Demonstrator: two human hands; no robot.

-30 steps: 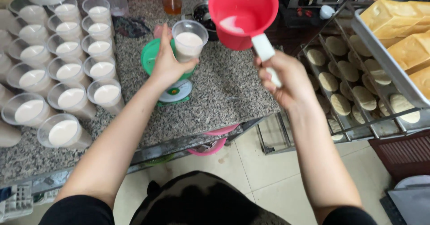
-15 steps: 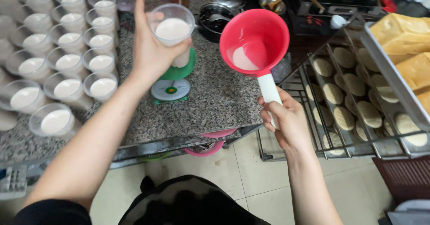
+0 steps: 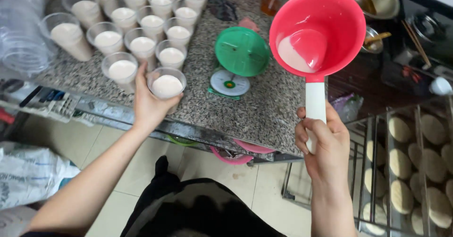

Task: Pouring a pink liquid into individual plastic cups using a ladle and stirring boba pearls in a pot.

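Cup (image 3: 166,87) of white liquid sits in our left hand (image 3: 150,102) at the bench (image 3: 264,109) edge; our right hand (image 3: 325,142) grips the ladle (image 3: 317,31) upright, well apart

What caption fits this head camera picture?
Left hand sets a filled plastic cup beside rows of cups; right hand holds a red ladle.

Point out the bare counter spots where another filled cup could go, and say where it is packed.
Bare granite counter lies right of the green scale, up to the counter's right edge, and along the front edge beside the cup in the left hand. The rows of filled cups crowd the left and back.
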